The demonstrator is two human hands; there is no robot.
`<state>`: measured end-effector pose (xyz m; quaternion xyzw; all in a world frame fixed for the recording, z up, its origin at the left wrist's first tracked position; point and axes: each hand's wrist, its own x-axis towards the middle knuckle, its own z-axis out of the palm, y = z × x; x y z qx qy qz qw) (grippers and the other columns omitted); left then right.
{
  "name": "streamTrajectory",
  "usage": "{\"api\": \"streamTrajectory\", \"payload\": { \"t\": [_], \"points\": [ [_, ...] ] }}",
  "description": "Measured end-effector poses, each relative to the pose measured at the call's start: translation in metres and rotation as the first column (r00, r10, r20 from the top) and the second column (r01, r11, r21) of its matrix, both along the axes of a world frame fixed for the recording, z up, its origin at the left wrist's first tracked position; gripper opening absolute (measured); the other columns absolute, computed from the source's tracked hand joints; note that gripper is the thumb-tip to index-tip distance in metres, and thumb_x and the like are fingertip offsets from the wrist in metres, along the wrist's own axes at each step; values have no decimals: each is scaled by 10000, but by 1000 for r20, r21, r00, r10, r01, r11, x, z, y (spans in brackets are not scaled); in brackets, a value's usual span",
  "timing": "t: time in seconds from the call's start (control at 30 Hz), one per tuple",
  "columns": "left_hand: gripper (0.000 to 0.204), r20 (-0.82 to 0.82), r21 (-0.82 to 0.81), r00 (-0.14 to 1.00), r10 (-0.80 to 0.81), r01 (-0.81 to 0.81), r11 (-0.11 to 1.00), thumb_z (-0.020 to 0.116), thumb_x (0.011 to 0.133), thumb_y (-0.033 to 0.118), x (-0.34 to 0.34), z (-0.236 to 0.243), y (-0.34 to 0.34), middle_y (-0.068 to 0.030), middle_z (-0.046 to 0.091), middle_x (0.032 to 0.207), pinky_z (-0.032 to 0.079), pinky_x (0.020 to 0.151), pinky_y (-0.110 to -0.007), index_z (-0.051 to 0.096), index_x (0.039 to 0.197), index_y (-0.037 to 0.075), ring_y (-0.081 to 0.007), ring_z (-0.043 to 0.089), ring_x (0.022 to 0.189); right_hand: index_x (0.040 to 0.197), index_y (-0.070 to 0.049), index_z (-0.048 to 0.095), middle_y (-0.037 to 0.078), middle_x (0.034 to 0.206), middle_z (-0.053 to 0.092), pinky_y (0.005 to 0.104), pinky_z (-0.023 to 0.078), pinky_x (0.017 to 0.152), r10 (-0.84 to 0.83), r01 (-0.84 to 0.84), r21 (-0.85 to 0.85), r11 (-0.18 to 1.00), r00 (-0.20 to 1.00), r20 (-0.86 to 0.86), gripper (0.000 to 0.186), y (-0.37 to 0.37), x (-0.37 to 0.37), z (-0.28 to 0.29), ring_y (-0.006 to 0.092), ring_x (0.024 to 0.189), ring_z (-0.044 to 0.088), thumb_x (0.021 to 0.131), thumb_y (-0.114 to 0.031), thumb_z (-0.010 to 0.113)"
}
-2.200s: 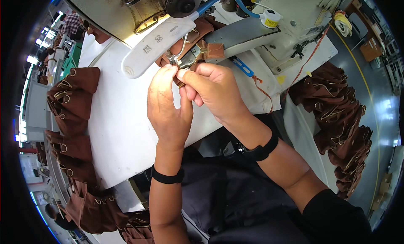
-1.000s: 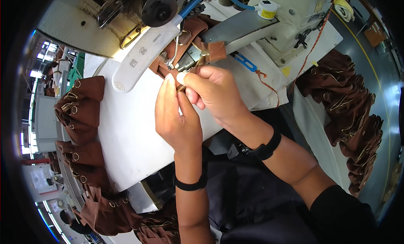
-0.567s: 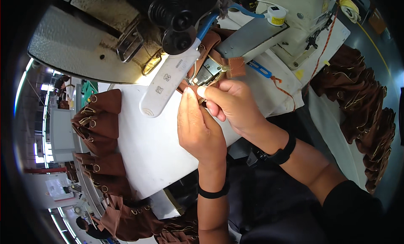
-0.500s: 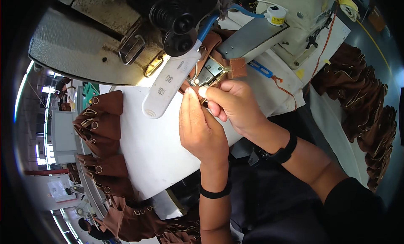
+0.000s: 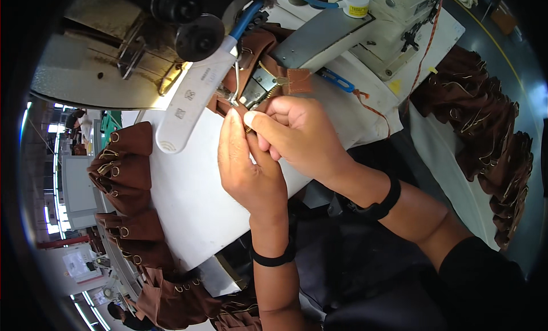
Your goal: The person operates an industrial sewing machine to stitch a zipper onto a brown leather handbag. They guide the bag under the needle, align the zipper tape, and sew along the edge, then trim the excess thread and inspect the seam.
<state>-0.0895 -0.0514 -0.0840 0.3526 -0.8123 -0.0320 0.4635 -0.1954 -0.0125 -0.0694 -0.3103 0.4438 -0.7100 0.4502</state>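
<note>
A brown leather bag piece (image 5: 260, 44) lies around the narrow bed of a sewing machine, under its presser foot (image 5: 232, 96). A zipper with gold teeth (image 5: 270, 92) curves along its opening, and a stitched leather tab (image 5: 299, 80) sits at the zipper's end. My left hand (image 5: 251, 174) holds the near edge of the piece, fingers together and their tips just below the foot. Beside it, my right hand (image 5: 311, 134) pinches the zippered edge between thumb and curled fingers. The fingers partly hide the edge they grip.
A white lamp bar (image 5: 193, 100) slants over the table left of the needle area. Brown bag pieces (image 5: 128, 160) are stacked along the left edge, and more (image 5: 462, 114) hang at the right. A blue thread snipper (image 5: 338, 80) and a round white container (image 5: 355, 4) lie beyond my right hand.
The whole view has shifted, so hands, machine and table all appear farther left. Both hands keep their hold on the leather piece close to the presser foot, with little other visible change.
</note>
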Motion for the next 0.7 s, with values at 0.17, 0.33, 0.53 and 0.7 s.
{"api": "streamTrajectory", "payload": {
  "t": [0.17, 0.33, 0.53, 0.7],
  "points": [
    [369, 67, -5, 997, 31, -31, 1000, 652, 943, -39, -3, 5, 3, -204, 716, 1275, 556, 969, -402, 675, 1312, -53, -339, 710, 1136, 770, 5, 649, 33, 687, 685, 244, 445, 518, -44, 45, -25, 999, 997, 61, 239, -4, 1, -8, 51, 578, 577, 966, -131, 636],
    [364, 47, 0, 998, 32, -33, 999, 643, 955, -24, -3, 4, 4, -197, 718, 1276, 555, 970, -394, 676, 1317, -43, -330, 709, 1140, 839, 19, 666, 41, 695, 686, 243, 467, 525, -12, 15, -15, 1000, 988, 157, 204, -6, 1, -7, 57, 586, 591, 966, -139, 646],
    [383, 44, -11, 998, 45, -44, 999, 664, 933, -31, -6, 1, 3, -201, 713, 1281, 568, 953, -393, 669, 1316, -55, -336, 713, 1126, 871, 26, 672, 41, 702, 687, 234, 467, 528, -3, 4, -10, 1000, 992, 126, 202, -6, -2, -9, 55, 591, 594, 976, -145, 646],
    [397, 34, -23, 998, 44, -43, 999, 674, 927, -21, -6, 0, 2, -206, 710, 1287, 572, 945, -397, 664, 1322, -54, -344, 712, 1122, 859, 29, 670, 39, 685, 687, 232, 458, 511, -14, 14, 4, 1000, 996, 83, 203, -4, -2, -4, 52, 563, 584, 977, -133, 640]
  ]
}}
